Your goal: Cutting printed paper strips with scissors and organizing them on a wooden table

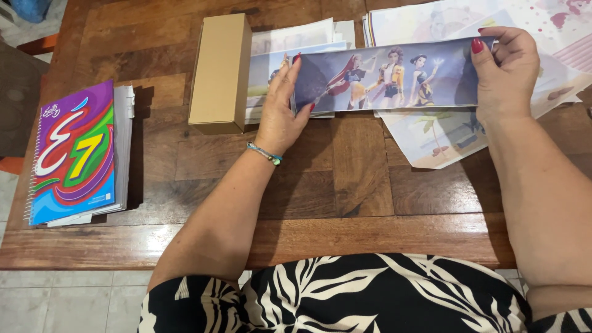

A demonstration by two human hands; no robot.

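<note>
Both my hands hold up a long printed strip showing cartoon figures on a bluish ground. My left hand grips its left end, thumb in front and fingers behind. My right hand pinches its right end. The strip stands on edge above the wooden table. My nails are red, and a beaded bracelet circles my left wrist.
A plain cardboard box lies left of the strip. A spiral notebook with a colourful cover rests near the table's left edge. Loose printed sheets spread behind and below the strip, with more sheets by the box.
</note>
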